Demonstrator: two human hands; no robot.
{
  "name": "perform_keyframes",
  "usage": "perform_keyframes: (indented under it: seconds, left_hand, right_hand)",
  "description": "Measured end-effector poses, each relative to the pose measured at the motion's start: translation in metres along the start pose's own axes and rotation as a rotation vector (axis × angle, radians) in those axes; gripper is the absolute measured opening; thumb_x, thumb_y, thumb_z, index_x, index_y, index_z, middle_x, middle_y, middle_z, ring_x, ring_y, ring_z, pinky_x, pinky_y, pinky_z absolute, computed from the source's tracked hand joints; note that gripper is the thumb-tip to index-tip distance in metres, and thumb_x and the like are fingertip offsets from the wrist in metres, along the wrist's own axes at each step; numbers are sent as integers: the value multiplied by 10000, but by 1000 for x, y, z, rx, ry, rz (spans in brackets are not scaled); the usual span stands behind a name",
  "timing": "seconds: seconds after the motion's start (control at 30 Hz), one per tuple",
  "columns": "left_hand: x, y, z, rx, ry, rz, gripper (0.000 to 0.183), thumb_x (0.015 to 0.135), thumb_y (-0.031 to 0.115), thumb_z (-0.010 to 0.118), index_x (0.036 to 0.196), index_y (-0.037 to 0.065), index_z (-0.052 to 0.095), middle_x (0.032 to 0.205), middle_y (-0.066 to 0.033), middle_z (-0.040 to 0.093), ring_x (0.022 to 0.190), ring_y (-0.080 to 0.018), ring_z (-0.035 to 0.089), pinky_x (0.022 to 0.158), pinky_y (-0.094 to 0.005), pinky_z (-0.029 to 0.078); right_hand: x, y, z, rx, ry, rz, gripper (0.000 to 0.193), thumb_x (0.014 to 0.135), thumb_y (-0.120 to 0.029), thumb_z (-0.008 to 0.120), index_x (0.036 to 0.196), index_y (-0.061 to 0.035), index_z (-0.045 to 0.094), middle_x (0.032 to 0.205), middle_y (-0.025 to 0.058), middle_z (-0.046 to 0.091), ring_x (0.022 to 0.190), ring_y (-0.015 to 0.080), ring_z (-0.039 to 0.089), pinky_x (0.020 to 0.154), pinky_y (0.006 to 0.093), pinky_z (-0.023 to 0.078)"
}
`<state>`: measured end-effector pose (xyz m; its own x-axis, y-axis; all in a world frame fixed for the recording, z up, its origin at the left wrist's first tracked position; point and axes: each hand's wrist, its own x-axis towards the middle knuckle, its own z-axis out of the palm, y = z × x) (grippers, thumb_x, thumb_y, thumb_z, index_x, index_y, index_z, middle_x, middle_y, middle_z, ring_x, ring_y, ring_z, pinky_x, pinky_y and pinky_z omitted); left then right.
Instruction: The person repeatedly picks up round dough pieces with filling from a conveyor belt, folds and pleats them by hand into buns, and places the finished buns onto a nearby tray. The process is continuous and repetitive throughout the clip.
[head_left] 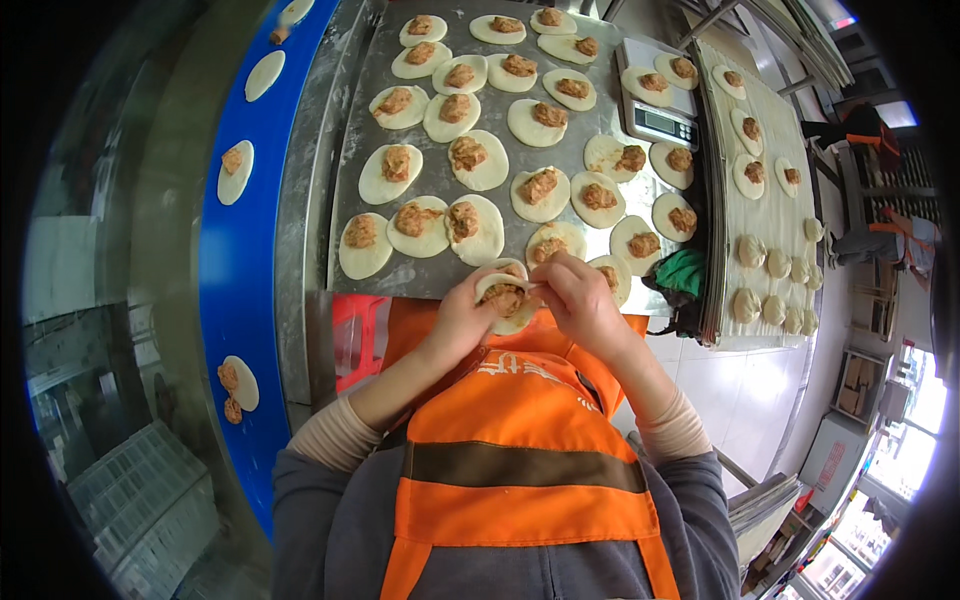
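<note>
A round dough wrapper (pixel 513 322) with reddish-brown filling in its middle sits cupped in my left hand (pixel 462 322), in front of the table's near edge. My right hand (pixel 586 308) pinches the wrapper's right rim between thumb and fingers, so its edge is partly gathered. Just beyond my hands, flat dough wrappers (pixel 393 174), each with a lump of filling, lie spread over the metal table (pixel 345 165). One filled wrapper (pixel 556 240) lies right behind my right hand, partly hidden by it.
A blue conveyor belt (pixel 240 270) with dough discs runs along the left. A digital scale (pixel 660 124) stands at the table's right back. Beside it, a cloth-covered tray (pixel 765 130) holds open wrappers and closed buns (pixel 752 251). A red stool (pixel 358 335) is below. Another person (pixel 900 240) is far right.
</note>
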<state>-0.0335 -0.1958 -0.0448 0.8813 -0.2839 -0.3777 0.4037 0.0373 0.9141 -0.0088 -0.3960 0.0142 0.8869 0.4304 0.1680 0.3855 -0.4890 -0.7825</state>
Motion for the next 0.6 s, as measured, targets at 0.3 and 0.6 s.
perform_keyframes:
  seconds: [0.3,0.6]
  left_hand:
    - [-1,35,-19,410,-193,128,315,900,115,661,1184,9,577,1037,-136,677,947,-194,658,834,-332,504]
    - [-3,58,-21,-364,-238,-196,437,959,118,589,1368,35,459,1248,-70,592,1063,-187,619,840,-286,518]
  right_hand:
    - [17,-14,-6,-151,-106,-193,184,828,0,674,982,-15,575,901,124,581,777,320,605,671,370,497]
    - [29,-10,-11,-142,-37,-111,164,800,-35,684,945,-35,609,894,115,587,806,329,600,706,398,496]
